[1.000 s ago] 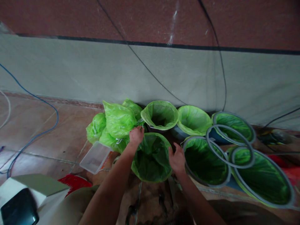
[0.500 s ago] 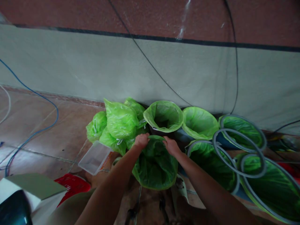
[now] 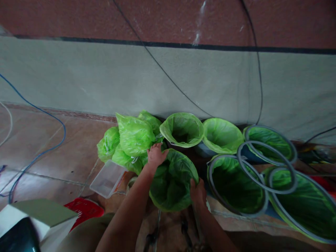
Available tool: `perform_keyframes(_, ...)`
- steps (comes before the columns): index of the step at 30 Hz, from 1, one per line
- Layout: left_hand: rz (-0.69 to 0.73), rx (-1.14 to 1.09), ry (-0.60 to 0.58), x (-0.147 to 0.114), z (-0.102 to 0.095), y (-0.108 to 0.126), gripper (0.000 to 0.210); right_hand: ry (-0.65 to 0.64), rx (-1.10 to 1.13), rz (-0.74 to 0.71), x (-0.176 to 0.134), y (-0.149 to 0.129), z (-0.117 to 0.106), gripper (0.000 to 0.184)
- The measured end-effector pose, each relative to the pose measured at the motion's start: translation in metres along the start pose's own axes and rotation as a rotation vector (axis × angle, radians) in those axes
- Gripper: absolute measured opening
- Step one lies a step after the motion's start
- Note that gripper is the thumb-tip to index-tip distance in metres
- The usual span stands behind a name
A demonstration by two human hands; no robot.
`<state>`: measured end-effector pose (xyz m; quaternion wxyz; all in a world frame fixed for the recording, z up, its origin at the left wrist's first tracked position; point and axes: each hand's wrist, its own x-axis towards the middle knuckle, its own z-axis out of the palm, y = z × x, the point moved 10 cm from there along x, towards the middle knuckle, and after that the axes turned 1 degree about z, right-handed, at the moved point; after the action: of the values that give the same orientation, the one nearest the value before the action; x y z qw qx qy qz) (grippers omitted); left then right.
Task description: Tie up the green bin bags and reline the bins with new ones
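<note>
A bin lined with a green bin liner (image 3: 170, 190) stands right in front of me, its liner folded out over the round rim. At its far left edge is my left hand (image 3: 156, 156), fingers spread over the outside and thumb touching the liner. My right hand (image 3: 198, 193) pinches the liner's edge on the right side of the rim. Behind stand two more lined bins, one with a pale green liner (image 3: 181, 122) and the other with a similar liner (image 3: 223, 134). The inside of the near bin is dark.
Filled green bags (image 3: 135, 134) lie left against the wall, beside a clear plastic tub (image 3: 107, 178). Several lined bins with grey rings stand right, a loose grey ring (image 3: 238, 157) lying across them. A red dustpan-like piece (image 3: 85, 210), white box (image 3: 39, 224) and blue cable (image 3: 64, 127) are left.
My right hand has moved from the far rim round to the bin's right side. My left hand has loosened, its fingers spreading at the far left edge.
</note>
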<state>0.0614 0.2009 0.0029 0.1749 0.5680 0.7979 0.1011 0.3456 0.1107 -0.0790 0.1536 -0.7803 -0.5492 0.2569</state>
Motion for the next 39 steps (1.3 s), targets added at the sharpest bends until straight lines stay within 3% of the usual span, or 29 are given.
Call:
perform_keyframes(2,-0.007,0.010,-0.018,0.004,0.007,0.003,0.049,0.087,0.051,-0.052,-0.004,-0.012,-0.013,0.059)
perform_keyframes(5,0.010,0.024,-0.048,0.008,0.022,0.009,0.044,0.144,0.102,-0.202,0.023,-0.054,-0.035,0.057)
perform_keyframes(8,0.036,0.000,-0.059,0.008,0.034,0.010,0.041,-0.005,0.057,-0.252,0.069,-0.092,-0.030,0.047)
perform_keyframes(11,0.108,-0.063,-0.052,0.001,0.042,0.008,0.033,-0.194,-0.114,-0.309,0.095,-0.111,-0.005,0.044)
perform_keyframes(14,0.191,-0.122,-0.005,-0.009,0.041,0.003,0.027,-0.304,-0.221,-0.399,0.095,-0.112,0.018,0.040)
perform_keyframes(17,0.214,-0.098,0.019,-0.017,0.041,-0.006,0.028,-0.328,-0.259,-0.460,0.087,-0.101,0.028,0.034)
perform_keyframes(24,0.231,0.239,-0.193,-0.027,0.053,-0.014,0.030,-0.385,-0.379,-0.416,0.080,-0.078,0.033,0.035)
perform_keyframes(28,0.194,0.221,-0.202,-0.028,0.031,-0.007,0.019,-0.344,-0.348,-0.453,0.081,-0.089,0.019,0.042)
perform_keyframes(31,0.150,0.073,-0.103,-0.018,0.005,0.007,0.019,-0.218,-0.216,-0.531,0.085,-0.112,0.000,0.044)
perform_keyframes(34,0.230,-0.009,0.017,-0.005,-0.008,0.032,0.029,-0.240,-0.143,-0.652,0.084,-0.141,0.005,0.038)
perform_keyframes(36,0.291,0.055,-0.048,0.002,0.008,0.045,0.033,-0.322,-0.163,-0.713,0.082,-0.154,0.020,0.035)
perform_keyframes(39,0.287,0.183,-0.229,0.007,0.045,0.045,0.027,-0.410,-0.237,-0.690,0.085,-0.155,0.041,0.030)
